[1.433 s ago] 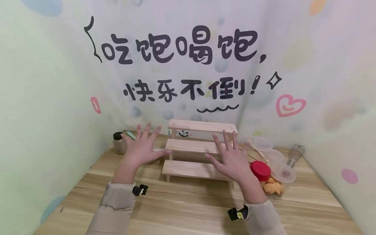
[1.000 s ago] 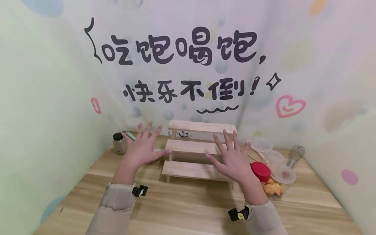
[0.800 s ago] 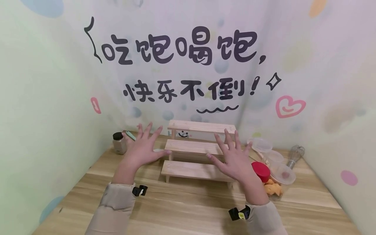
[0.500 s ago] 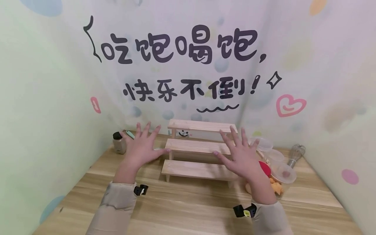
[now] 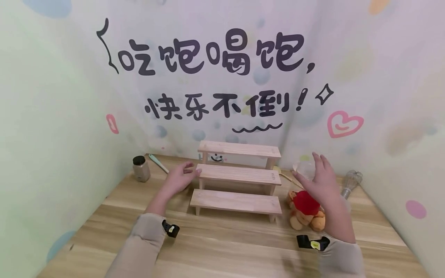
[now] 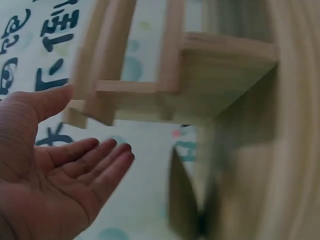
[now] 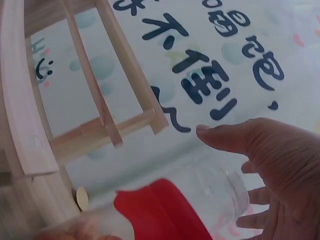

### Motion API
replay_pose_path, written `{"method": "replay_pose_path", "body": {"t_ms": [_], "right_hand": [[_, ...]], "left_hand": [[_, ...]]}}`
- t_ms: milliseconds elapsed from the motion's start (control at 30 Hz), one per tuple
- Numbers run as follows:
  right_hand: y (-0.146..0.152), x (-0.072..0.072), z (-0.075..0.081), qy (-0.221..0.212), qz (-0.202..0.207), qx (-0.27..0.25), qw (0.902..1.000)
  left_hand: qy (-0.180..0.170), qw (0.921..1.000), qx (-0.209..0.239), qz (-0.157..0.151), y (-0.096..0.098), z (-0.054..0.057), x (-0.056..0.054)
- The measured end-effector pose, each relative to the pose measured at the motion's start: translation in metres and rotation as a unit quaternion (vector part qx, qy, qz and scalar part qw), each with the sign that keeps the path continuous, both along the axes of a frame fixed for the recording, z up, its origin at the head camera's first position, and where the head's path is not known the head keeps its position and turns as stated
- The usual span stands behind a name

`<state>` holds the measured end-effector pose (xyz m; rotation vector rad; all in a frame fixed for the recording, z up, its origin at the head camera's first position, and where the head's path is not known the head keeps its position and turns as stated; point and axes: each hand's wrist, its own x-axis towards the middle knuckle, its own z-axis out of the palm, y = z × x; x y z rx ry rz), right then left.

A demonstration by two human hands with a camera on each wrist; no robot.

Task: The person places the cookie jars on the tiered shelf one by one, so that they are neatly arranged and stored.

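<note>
Bold dark lettering (image 5: 226, 108) ran across the pale backdrop (image 5: 194, 15), and below it spread the wood-grain tabletop (image 5: 222, 255). Dead centre, upright, stood the three-tier wooden rack (image 5: 240, 173)! Over at its left end came the left hand (image 5: 178, 180), fingers loosely bent, grasp unfilled, the thumb tip right up by the middle tier; touching or just shy of it, I couldn't tell.

Across to the other side, and the right hand (image 5: 326, 183) was spread wide, thumb well away from the fingers, nothing in its grip. Just beside it sat a clear tub (image 5: 303, 168), contact too hard to call. Nearer the front was a red item (image 5: 306, 202), with orange-brown pieces (image 5: 317, 223) close around it. A whisk (image 5: 352, 179) lay beyond the right hand, while far left, a dark-lidded jar (image 5: 140, 170) stood near a pale green handle (image 5: 158, 163).
</note>
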<state>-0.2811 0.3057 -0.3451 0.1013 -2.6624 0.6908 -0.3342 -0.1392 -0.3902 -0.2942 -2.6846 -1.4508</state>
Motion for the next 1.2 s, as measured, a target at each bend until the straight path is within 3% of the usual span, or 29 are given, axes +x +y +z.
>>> {"method": "replay_pose_path", "body": {"t_ms": [100,233,467,633,800,867,967,1033,1100,1200], "right_hand": [[0.004,-0.004,-0.004,-0.042,-0.016,-0.048,0.9979],[0.006,-0.009,-0.008,-0.086,-0.023,-0.068,0.9937],[0.0,-0.015,-0.007,-0.119,-0.038,-0.086,0.9884],[-0.01,-0.013,-0.003,-0.078,-0.05,-0.101,0.9906],[-0.025,0.007,0.024,0.03,-0.092,-0.143,0.985],[-0.035,0.016,0.038,0.096,-0.111,-0.182,0.9722],[-0.059,0.025,0.056,0.177,-0.106,-0.269,0.9407],[-0.079,0.024,0.064,0.217,-0.067,-0.33,0.9163],[-0.101,0.021,0.069,0.227,-0.017,-0.386,0.894],[-0.132,0.011,0.067,0.231,0.057,-0.429,0.8714]], "left_hand": [[-0.015,0.998,0.058,-0.019,-0.001,-0.018,-0.008],[-0.017,0.9902,0.135,-0.033,0.0,-0.034,-0.015],[-0.013,0.9767,0.211,-0.036,-0.004,-0.058,-0.022],[0.001,0.9658,0.258,-0.029,-0.007,-0.071,-0.026],[0.02,0.9564,0.291,-0.022,-0.006,-0.081,-0.031],[0.028,0.956,0.291,-0.021,-0.006,-0.081,-0.031],[0.034,0.9552,0.294,-0.016,-0.006,-0.08,-0.029],[0.039,0.954,0.297,-0.01,-0.003,-0.079,-0.027],[0.033,0.9521,0.304,-0.007,0.001,-0.079,-0.026],[0.028,0.9498,0.31,-0.026,0.012,-0.079,-0.029]]}}
